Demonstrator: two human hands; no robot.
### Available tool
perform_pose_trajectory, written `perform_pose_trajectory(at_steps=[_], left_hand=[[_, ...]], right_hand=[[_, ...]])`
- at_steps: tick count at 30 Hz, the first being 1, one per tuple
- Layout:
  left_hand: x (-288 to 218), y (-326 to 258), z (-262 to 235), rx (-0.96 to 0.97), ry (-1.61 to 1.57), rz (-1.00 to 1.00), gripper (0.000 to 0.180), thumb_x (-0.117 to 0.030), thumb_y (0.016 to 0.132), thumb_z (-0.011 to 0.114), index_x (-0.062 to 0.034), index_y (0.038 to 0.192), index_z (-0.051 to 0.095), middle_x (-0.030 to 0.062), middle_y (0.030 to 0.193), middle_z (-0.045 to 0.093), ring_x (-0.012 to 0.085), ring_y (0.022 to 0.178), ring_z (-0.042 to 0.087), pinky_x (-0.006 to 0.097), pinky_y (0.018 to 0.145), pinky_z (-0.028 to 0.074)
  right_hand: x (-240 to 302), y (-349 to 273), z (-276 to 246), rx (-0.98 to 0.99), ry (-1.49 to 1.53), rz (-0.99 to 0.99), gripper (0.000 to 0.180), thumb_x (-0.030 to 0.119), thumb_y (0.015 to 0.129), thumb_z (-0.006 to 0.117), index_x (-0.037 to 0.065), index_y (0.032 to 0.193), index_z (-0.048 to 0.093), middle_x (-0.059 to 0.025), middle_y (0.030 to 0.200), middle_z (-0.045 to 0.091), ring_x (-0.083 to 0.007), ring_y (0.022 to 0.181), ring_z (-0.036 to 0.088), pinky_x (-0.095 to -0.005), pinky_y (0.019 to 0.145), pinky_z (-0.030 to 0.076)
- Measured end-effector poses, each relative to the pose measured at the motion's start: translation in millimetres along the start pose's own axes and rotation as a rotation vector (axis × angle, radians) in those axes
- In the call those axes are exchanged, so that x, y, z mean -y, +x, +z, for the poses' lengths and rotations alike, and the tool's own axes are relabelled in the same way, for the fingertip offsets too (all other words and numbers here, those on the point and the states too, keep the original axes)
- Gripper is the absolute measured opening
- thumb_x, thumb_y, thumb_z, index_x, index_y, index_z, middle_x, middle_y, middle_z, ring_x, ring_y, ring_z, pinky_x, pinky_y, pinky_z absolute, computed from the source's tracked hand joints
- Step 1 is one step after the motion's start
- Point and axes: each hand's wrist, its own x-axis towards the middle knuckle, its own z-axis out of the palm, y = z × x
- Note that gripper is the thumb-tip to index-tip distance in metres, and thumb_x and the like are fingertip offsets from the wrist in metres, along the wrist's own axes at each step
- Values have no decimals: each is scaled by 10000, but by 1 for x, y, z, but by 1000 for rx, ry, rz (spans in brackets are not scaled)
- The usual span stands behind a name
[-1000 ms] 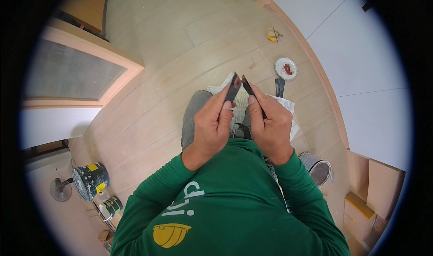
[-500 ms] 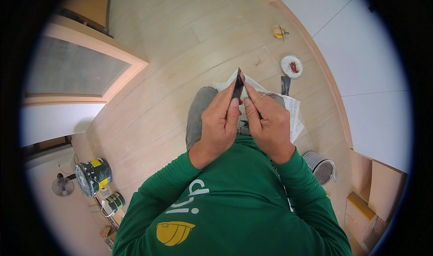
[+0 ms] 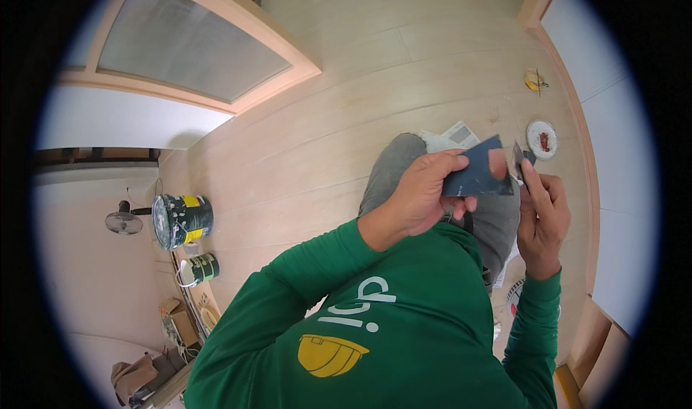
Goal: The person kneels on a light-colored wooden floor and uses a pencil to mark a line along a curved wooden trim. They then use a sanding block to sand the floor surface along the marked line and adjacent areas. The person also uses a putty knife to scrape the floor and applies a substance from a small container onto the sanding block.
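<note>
My left hand [image 3: 418, 196] grips a dark, flat scraper blade [image 3: 468, 171] by its left edge, thumb on top. A pinkish patch shows near the blade's right end; I cannot tell if it is paste or a reflection. Close to that end, my right hand [image 3: 544, 218] pinches a second scraper blade [image 3: 516, 162], greyish and turned nearly edge-on. A small gap lies between the two blades. On the floor just beyond my right hand sits a round white lid [image 3: 532, 133] bearing reddish-brown paste. Printed paper sheets [image 3: 440, 138] lie beyond my knees.
A small yellow object [image 3: 532, 79] with a thin stick lies near the white cabinet [image 3: 620, 142] on the right. A framed glass door [image 3: 194, 37] stands at upper left. Left are a large bucket [image 3: 202, 221], a smaller bucket [image 3: 209, 266] and a fan [image 3: 124, 223].
My hands have separated, after being close together around the dark blade. The left now shows its blade flat, while the right has moved aside with another. The view has shifted left.
</note>
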Motion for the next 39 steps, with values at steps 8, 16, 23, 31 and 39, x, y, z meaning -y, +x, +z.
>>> perform_pose_trajectory(at_steps=[8, 16, 23, 31, 39], left_hand=[[9, -1, -5, 40, -56, 13, 346, -257, 1078, 560, 32, 1257, 620, 97, 959, 711, 154, 660, 677, 256, 490, 522], [0, 3, 4, 39, 89, 197, 363, -260, 1073, 565, 17, 1305, 606, 108, 1034, 717, 163, 696, 671, 263, 495, 511], [6, 16, 5, -107, 365, 455, 418, -222, 1124, 519, 3, 1474, 555, 82, 971, 717, 116, 732, 638, 258, 598, 514], [9, 12, 4, -60, 740, 454, 395, -202, 1122, 528, 22, 1441, 590, 57, 1016, 709, 88, 752, 610, 233, 598, 488], [3, 4, -16, 38, 1024, 390, 371, -161, 1091, 564, 20, 1410, 620, 54, 933, 717, 70, 688, 605, 218, 560, 474]], right_hand=[[-5, -13, -1, 134, -93, 25, 508, -49, 886, 716, 157, 1350, 730, -92, 872, 582, -228, 735, 608, -333, 664, 508], [-26, -27, -8, 179, -162, 171, 351, 55, 984, 691, 110, 1329, 724, -67, 810, 576, -179, 680, 583, -314, 593, 464], [14, -8, 2, -91, 889, 940, 257, 248, 1052, 671, 23, 932, 647, 2, 646, 555, -75, 514, 492, -248, 481, 387], [1, -18, 26, -70, 1020, 1068, 227, 244, 1053, 661, 30, 979, 650, 44, 644, 450, -52, 522, 427, -228, 450, 304], [0, -10, 26, -42, 989, 1038, 238, 236, 1056, 664, 36, 931, 635, 55, 657, 455, -38, 546, 418, -221, 484, 315]])
